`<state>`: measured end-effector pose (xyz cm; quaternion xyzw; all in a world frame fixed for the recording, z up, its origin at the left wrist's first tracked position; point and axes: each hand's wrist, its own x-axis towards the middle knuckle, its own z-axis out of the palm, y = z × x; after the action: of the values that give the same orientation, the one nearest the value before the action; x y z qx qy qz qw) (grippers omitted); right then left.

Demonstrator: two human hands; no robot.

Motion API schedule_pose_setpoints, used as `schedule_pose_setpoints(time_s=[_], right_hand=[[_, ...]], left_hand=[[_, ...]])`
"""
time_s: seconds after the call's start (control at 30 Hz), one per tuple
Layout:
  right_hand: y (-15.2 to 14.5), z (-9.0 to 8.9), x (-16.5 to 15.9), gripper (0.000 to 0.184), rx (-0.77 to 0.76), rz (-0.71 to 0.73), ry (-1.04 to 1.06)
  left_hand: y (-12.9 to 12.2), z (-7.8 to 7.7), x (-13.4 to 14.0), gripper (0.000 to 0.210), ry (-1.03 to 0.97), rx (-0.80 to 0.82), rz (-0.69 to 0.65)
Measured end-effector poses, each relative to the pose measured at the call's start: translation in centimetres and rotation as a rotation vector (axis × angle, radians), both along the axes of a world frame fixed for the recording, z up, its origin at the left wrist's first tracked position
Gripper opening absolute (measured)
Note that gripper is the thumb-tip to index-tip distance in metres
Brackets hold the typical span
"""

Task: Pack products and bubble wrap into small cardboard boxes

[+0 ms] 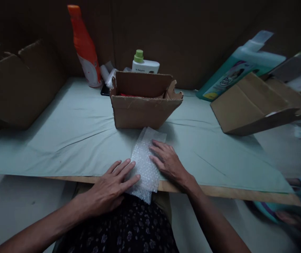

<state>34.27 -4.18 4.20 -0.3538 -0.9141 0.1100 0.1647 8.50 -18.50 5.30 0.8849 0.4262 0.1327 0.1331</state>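
Observation:
A clear bubble wrap pouch (145, 163) lies on the light green cloth at the table's front edge, its near end hanging over. My left hand (113, 184) rests on its left side, fingers spread and stretched out. On the pouch's right side lies my right hand (167, 160), fingers apart and slightly bent, not wrapped round it. Just beyond the pouch stands an open cardboard box (142, 110) with ragged top flaps. Something red shows inside the box, but its kind is hidden.
An orange bottle (85, 49), a white bottle with a green cap (145, 65) and a teal jug (232, 68) stand along the back. Cardboard boxes are at the left (15, 88) and right (250, 105). Part of a person (290, 214) shows at the lower right.

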Motion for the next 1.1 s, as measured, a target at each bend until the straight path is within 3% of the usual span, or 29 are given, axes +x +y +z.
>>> schedule_pose_setpoints(time_s=[0.13,0.2,0.3,0.43,0.57,0.7,0.77,0.83,0.9,0.97,1.1], right_hand=[[-3.0,1.8,2.9,0.039,-0.050,0.062,0.053],[-5.1,2.3,4.2,0.057,-0.112,0.128,0.044],[-8.0,1.5,4.2,0.086,-0.139,0.157,0.090],[-9.7,-0.1,2.2,0.053,-0.083,-0.015,0.274],[-10.2,1.0,2.5,0.045,0.046,-0.208,0.410],[-10.8,2.1,2.9,0.040,0.245,-0.100,0.340],[-10.6,1.6,2.2,0.036,0.234,-0.021,0.207],[-10.0,0.6,1.1,0.033,0.202,-0.003,0.122],[-9.1,-0.1,0.3,0.031,0.153,-0.013,0.133],[-8.3,-0.3,0.0,0.031,0.086,-0.012,0.206],[-7.2,0.8,0.3,0.028,-0.131,0.035,0.293]], left_hand=[[1.4,-1.6,0.5,0.054,0.037,0.077,-0.085],[1.8,-2.2,1.0,0.034,-0.054,0.124,-0.060],[1.8,-2.4,2.1,0.020,-0.234,0.172,-0.005],[1.9,-1.2,3.5,0.016,-0.306,0.064,0.109],[3.3,0.0,4.4,0.016,-0.271,-0.147,0.279],[5.4,-0.5,4.9,0.026,-0.293,-0.301,0.416],[5.8,-1.2,4.9,0.037,-0.300,-0.269,0.457],[5.5,-1.9,4.7,0.041,-0.322,-0.136,0.483],[4.5,-2.0,4.2,0.046,-0.350,0.050,0.461],[3.2,-1.8,3.7,0.054,-0.339,0.186,0.358],[1.6,-0.9,3.3,0.052,-0.303,0.122,0.151]])
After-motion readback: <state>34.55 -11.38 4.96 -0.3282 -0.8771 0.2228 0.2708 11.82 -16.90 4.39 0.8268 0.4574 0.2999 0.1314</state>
